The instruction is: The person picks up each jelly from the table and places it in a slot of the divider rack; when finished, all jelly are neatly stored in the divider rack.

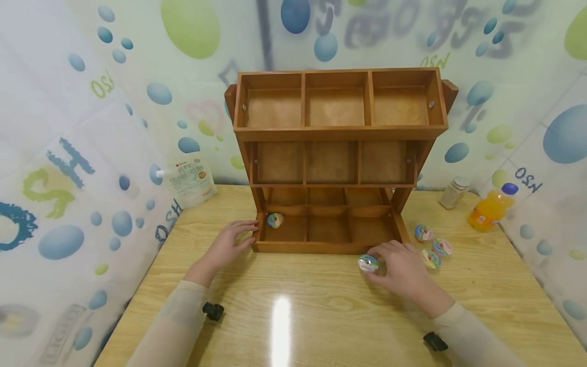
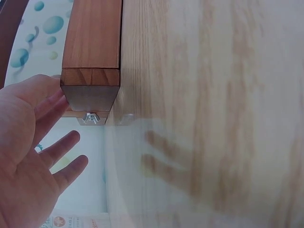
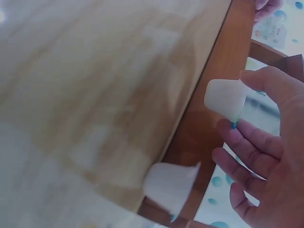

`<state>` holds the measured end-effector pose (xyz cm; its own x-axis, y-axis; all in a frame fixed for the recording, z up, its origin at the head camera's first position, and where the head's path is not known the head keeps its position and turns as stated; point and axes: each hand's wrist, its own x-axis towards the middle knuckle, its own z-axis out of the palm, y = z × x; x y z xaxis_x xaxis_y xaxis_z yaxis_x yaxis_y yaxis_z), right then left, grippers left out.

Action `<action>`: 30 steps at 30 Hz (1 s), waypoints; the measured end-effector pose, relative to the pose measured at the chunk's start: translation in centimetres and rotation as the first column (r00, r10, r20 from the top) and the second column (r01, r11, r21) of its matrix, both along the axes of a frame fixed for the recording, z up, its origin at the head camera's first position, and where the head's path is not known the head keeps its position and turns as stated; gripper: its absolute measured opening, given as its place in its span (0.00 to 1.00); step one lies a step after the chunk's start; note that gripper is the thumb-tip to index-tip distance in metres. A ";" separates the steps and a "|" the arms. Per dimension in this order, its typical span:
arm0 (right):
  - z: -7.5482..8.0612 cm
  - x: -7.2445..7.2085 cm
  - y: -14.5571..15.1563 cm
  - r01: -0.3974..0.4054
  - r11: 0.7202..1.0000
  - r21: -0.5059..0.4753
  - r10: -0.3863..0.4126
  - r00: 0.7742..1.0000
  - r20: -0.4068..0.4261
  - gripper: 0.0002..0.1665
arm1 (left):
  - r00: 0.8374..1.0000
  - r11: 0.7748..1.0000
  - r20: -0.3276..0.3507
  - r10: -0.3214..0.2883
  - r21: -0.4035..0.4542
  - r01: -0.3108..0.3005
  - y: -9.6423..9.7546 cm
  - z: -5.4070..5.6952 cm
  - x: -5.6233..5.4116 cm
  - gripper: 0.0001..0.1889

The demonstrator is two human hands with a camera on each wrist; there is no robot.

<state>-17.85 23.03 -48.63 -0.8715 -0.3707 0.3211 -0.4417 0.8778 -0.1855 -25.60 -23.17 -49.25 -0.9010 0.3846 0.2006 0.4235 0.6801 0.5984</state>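
Observation:
My right hand point(image 1: 403, 267) pinches a small white jelly cup point(image 3: 225, 99) with a printed lid between thumb and fingers, just in front of the right part of the rack's bottom tier. Fingers spread, my left hand point(image 1: 225, 247) touches the left end of the wooden tiered rack point(image 1: 339, 133). Another jelly cup point(image 1: 275, 220) lies in the bottom tier's left compartment. Beyond my right hand, on the table, are a blue-lidded jelly cup point(image 1: 423, 233), a pink-lidded jelly cup point(image 1: 442, 247) and a greenish-lidded jelly cup point(image 1: 431, 259).
A bottle of orange drink point(image 1: 491, 208) and a glass jar with a pale lid point(image 1: 454, 193) stand at the table's back right. At the back left, a white spouted pouch point(image 1: 190, 182) leans against the patterned wall covering. The wooden table point(image 1: 321, 311) extends in front of the rack.

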 end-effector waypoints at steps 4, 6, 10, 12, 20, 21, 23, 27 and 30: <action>0.7 -0.3 -0.8 -0.029 0.999 -0.021 0.029 1.000 -0.009 0.27 | 1.000 1.000 0.001 -0.001 -0.001 0.001 0.0 0.0 0.0 0.18; 1.1 -0.6 -1.3 -0.045 0.999 -0.029 0.044 0.999 -0.011 0.26 | 1.000 1.000 0.002 -0.001 -0.001 0.001 0.0 -0.1 0.0 0.18; 2.0 -1.2 -2.4 -0.073 0.996 -0.042 0.073 0.997 -0.002 0.25 | 1.000 1.000 0.003 0.000 0.001 0.000 0.0 -0.1 -0.1 0.18; 2.5 -1.5 -3.0 -0.083 0.996 -0.045 0.084 0.996 0.007 0.25 | 1.000 1.000 0.002 0.001 0.002 -0.001 0.0 -0.2 -0.1 0.18; 3.8 -3.4 -5.8 -0.118 0.991 -0.071 0.120 0.992 0.028 0.25 | 1.000 1.000 -0.009 0.001 0.000 -0.001 0.0 -0.3 -0.1 0.18; 4.0 -3.8 -6.2 -0.123 0.990 -0.071 0.125 0.992 0.032 0.25 | 1.000 1.000 -0.009 0.001 0.002 -0.001 0.0 -0.2 -0.1 0.18; 4.2 -4.5 -6.9 -0.132 0.989 -0.066 0.135 0.990 0.042 0.25 | 1.000 1.000 -0.010 0.002 0.004 -0.002 0.0 -0.2 -0.1 0.18; 4.6 -6.1 -8.3 -0.149 0.987 -0.063 0.153 0.986 0.068 0.26 | 1.000 1.000 -0.017 0.001 0.012 0.000 0.1 -0.1 -0.1 0.18; 4.6 -7.3 -9.3 -0.162 0.985 -0.064 0.166 0.983 0.075 0.25 | 1.000 1.000 -0.022 -0.002 0.012 0.002 0.1 -0.2 -0.1 0.18</action>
